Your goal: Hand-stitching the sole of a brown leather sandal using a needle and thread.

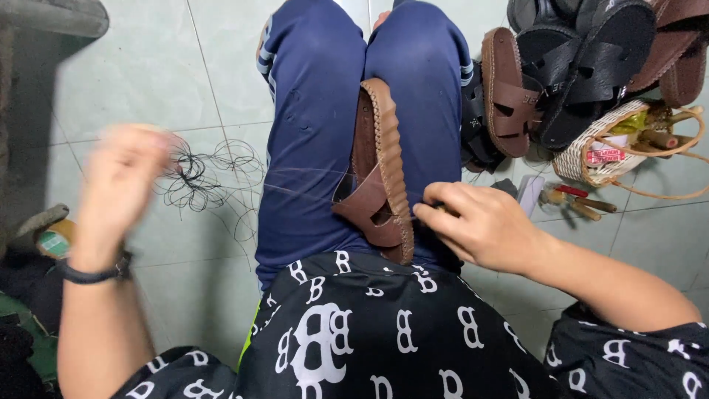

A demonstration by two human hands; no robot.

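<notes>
A brown leather sandal [380, 166] stands on edge between my knees, its stitched sole rim facing right. My right hand [480, 225] rests against the sandal's lower edge, fingers pinched on a small tool whose tip barely shows. My left hand [122, 185], blurred, is raised out to the left, fist closed on a thin dark thread [295, 192] that runs taut across my left thigh to the sandal. A black band sits on my left wrist.
A tangle of loose dark thread [203, 177] lies on the tiled floor by my left hand. Several brown and black sandals [569, 66] are piled at upper right beside a wicker basket [613, 144] of tools. A tape roll [53, 240] lies at far left.
</notes>
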